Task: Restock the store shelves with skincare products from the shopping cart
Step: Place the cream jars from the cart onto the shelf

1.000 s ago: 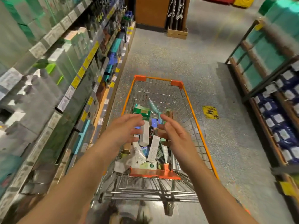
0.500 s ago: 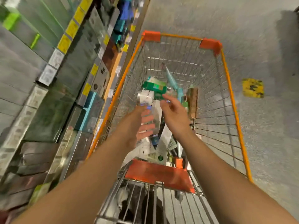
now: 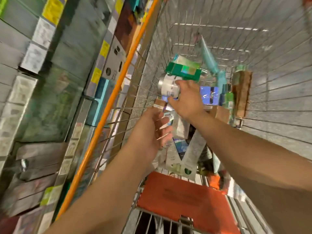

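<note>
Skincare white-labelled round jar (image 3: 168,87) sits at twelve o'clock in the orange-rimmed wire cart (image 3: 108,105); my right hand (image 3: 186,100) grips it, left hand (image 3: 150,132) pinches a small carton (image 3: 168,118). I'd lift straight, avoiding the green box (image 3: 183,70).

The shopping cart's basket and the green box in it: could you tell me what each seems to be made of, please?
Shopping cart: bare metal wire, judging by the thin grey grid with glints, with an orange rim, probably plastic or coated. Green box: likely printed cardboard, with flat faces, sharp folded edges and a shiny label patch.
</note>
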`<state>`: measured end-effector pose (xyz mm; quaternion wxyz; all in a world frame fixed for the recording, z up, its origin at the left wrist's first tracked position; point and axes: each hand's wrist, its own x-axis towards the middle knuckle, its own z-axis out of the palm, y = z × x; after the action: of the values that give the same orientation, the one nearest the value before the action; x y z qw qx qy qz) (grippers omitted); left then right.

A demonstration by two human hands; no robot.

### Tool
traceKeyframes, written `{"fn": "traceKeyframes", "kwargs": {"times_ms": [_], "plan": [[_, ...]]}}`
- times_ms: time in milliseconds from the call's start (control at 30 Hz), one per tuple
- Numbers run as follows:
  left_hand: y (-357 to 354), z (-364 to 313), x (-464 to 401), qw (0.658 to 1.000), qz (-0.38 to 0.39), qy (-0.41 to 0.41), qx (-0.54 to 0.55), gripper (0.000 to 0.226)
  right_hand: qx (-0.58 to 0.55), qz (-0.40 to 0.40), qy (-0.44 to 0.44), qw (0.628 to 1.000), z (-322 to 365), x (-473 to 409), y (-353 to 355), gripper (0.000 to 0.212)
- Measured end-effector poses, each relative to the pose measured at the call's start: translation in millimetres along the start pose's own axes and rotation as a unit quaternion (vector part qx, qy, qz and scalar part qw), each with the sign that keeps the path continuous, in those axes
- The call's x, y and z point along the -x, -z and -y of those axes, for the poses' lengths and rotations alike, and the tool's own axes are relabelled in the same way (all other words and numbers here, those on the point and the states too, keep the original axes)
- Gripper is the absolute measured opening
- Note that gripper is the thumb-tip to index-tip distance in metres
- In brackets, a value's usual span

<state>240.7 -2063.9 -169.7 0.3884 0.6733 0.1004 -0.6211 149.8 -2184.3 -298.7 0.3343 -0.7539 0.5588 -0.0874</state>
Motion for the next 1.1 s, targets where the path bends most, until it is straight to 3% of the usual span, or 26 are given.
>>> {"fn": "traceKeyframes", "kwargs": {"times_ms": [333, 567, 733, 867, 1100], "plan": [[5, 6, -29, 0.999, -0.054, -0.002, 0.002, 0.019, 0.09, 0.026, 0.037, 0.995, -3, -58, -35, 0.107], [7, 17, -35, 0.997, -0.065, 0.006, -0.033, 0.015, 0.175, -0.028, 0.045, 0.983, 0, -82, -35, 0.105], [0, 17, -35, 0.997, -0.066, 0.002, -0.044, 0.015, 0.07, -0.004, 0.043, 0.997, -9, -77, -34, 0.099], [-4, 12, -27, 0.996, -0.072, -0.016, -0.054, 0.018, 0.03, -0.054, 0.059, 0.996, -15, -53, -28, 0.095], [-12, -4, 8, 0.991, -0.086, -0.07, -0.079, 0.029, -0.156, -0.176, -0.038, 0.971, 21, 20, -2, 0.101]]}}
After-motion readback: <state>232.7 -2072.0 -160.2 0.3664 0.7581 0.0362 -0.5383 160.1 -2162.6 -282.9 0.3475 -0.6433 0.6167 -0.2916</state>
